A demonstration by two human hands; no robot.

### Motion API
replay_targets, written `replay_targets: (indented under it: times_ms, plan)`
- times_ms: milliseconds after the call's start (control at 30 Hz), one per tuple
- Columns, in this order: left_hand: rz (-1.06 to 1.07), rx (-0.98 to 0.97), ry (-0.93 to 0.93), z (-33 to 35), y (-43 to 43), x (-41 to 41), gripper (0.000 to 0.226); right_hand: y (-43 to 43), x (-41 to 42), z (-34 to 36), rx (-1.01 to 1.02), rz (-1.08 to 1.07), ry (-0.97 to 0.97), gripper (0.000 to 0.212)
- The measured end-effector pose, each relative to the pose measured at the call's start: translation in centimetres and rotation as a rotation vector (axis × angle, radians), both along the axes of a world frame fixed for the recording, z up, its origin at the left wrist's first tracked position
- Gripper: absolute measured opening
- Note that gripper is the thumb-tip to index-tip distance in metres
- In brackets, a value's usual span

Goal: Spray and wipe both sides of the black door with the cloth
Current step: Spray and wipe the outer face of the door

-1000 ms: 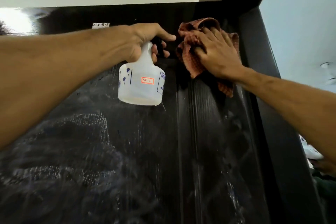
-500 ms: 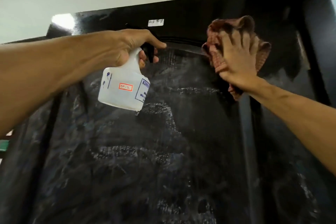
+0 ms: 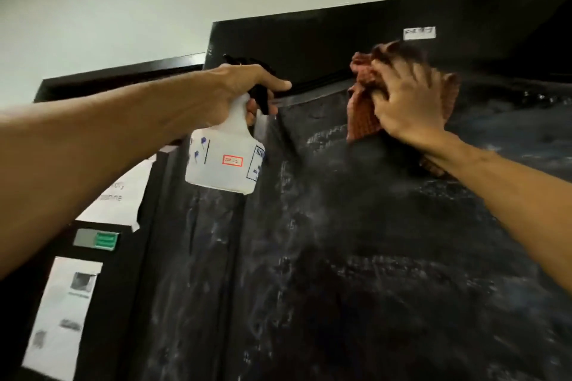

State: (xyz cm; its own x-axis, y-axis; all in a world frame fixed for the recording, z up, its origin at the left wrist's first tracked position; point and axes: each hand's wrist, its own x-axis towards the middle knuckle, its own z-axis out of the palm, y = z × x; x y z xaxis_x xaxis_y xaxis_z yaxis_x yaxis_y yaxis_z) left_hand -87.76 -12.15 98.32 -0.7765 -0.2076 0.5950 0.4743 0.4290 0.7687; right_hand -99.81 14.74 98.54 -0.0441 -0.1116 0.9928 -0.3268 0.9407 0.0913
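White translucent plastic comes first to the eye: the spray bottle (image 3: 224, 161) hangs nearest to us, held high by the left hand (image 3: 229, 90). Its fingers are curled around the bottle neck, the forefinger stretched out straight above the black trigger (image 3: 261, 99), and the nozzle looks toward the top of the door. A small red-bordered label (image 3: 232, 160) sits on the bottle's side.

A little further in, the right hand (image 3: 408, 105) lies flat on the reddish-brown cloth (image 3: 362, 114), fingers spread wide and pressing it against the black door (image 3: 340, 257), just under the door's top edge. The hand looks blurred, so I judge it is in the middle of a wiping stroke.

The door panel below both hands is full of pale smears and wet streaks. To do this step well, I think the person should keep the palm flat so the whole cloth touches, go along the top edge first, then come down in overlapping passes so the streaks are collected, not only pushed around. Spray should land beside the cloth, not on the hand.

Behind, a black frame (image 3: 309, 31) carries a small white sticker (image 3: 419, 33), and beyond it is the pale wall (image 3: 154, 3). The other side of the door is not in view.
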Motion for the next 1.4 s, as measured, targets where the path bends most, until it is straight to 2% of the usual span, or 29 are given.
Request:
replay_targets:
  times_ms: [33,67,100,167,200,233,367,400,500,533,667,700,800,900,1000,1067,1133,1200,1333,1367,1400]
  plan:
    - [0.002,0.007,-0.017,-0.1,-1.8,0.2,0.033,-1.8,0.1,-0.1,-0.071,-0.038,0.008,0.063]
    - [-0.001,0.005,-0.020,-0.2,-3.0,0.3,0.033,-3.6,0.3,-0.7,-0.060,-0.072,0.011,0.066]
    - [0.001,0.011,-0.026,-0.3,-4.4,0.5,0.033,-6.4,0.5,-1.5,0.046,-0.086,0.009,0.068]
    - [-0.012,0.037,-0.022,-0.7,-7.9,0.7,0.033,-13.0,0.4,-3.2,0.390,-0.089,0.005,0.064]
    - [-0.016,0.048,-0.023,-1.0,-9.0,0.6,0.033,-14.9,0.3,-3.4,0.507,-0.094,0.005,0.062]
    - [-0.023,0.059,-0.018,-1.3,-9.6,0.7,0.033,-15.9,0.5,-2.9,0.541,-0.100,0.001,0.060]
    - [-0.046,0.100,-0.006,-1.6,-12.2,1.0,0.031,-17.8,0.8,-0.9,0.185,-0.093,-0.045,0.058]
    - [-0.044,0.117,0.009,-1.8,-13.8,0.9,0.031,-19.9,0.7,-1.8,0.215,-0.087,-0.033,0.061]
    - [-0.035,0.130,0.028,-2.6,-16.0,0.8,0.032,-23.2,0.2,-3.9,0.552,-0.049,-0.022,0.065]
    - [-0.022,0.127,0.036,-2.7,-16.4,0.8,0.033,-23.5,0.3,-3.2,0.588,-0.063,-0.034,0.066]
    - [-0.009,0.160,0.071,-2.8,-18.4,0.7,0.032,-25.3,0.2,3.0,0.296,-0.051,-0.034,0.067]
    - [-0.011,0.177,0.079,-2.9,-18.9,0.7,0.032,-26.4,-0.1,3.7,0.275,-0.039,-0.030,0.067]
    - [-0.027,0.213,0.105,-3.4,-20.2,0.6,0.032,-29.5,0.0,1.7,0.400,0.004,-0.001,0.069]
    - [-0.014,0.224,0.117,-4.6,-20.8,0.3,0.031,-31.2,-0.3,-5.7,0.640,0.090,0.070,0.057]
    - [0.019,0.196,0.083,-6.1,-21.2,0.3,0.035,-30.6,-0.5,-8.5,0.824,0.056,0.021,0.055]
    - [0.013,0.207,0.070,-6.5,-21.4,0.7,0.035,-29.7,-0.3,-5.4,0.676,0.018,0.060,0.059]
    - [0.009,0.180,0.059,-6.4,-20.8,1.4,0.035,-28.0,-0.1,-2.7,0.384,0.018,0.054,0.063]
    - [0.011,0.158,0.069,-6.3,-20.1,1.9,0.035,-27.5,-0.2,-4.4,0.293,0.022,0.063,0.065]
    - [0.041,0.177,0.080,-6.3,-19.1,2.2,0.035,-26.8,0.0,-12.7,0.716,0.161,0.028,0.055]
    - [0.025,0.183,0.063,-6.4,-18.3,2.0,0.035,-25.4,0.1,-12.6,0.766,0.142,0.036,0.053]
    - [0.006,0.185,0.041,-6.4,-16.9,1.8,0.036,-23.3,0.3,-11.4,0.730,0.112,0.065,0.051]
